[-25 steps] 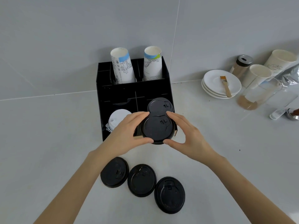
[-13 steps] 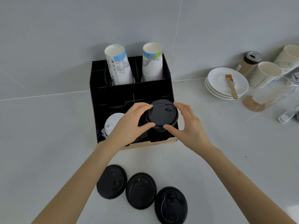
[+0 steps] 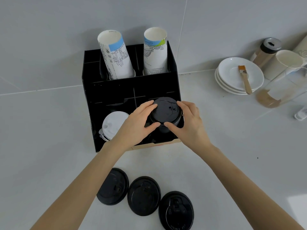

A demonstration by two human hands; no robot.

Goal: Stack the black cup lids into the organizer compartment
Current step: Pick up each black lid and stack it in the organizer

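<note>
Organizer (image 3: 116, 90) against the wall; two cup stacks (image 3: 116, 55) in its rear slots. Lid stack (image 3: 166, 112) front-right compartment, between my hands. Three loose lids (image 3: 143, 195) on counter before it.

Black lids (image 3: 166, 110) stacked in organizer (image 3: 114, 95)

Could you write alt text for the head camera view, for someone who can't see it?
Two hands, left and right, set a black lid onto the lid stack in a black organizer. Three more black lids lie on the counter nearer the person.
</note>
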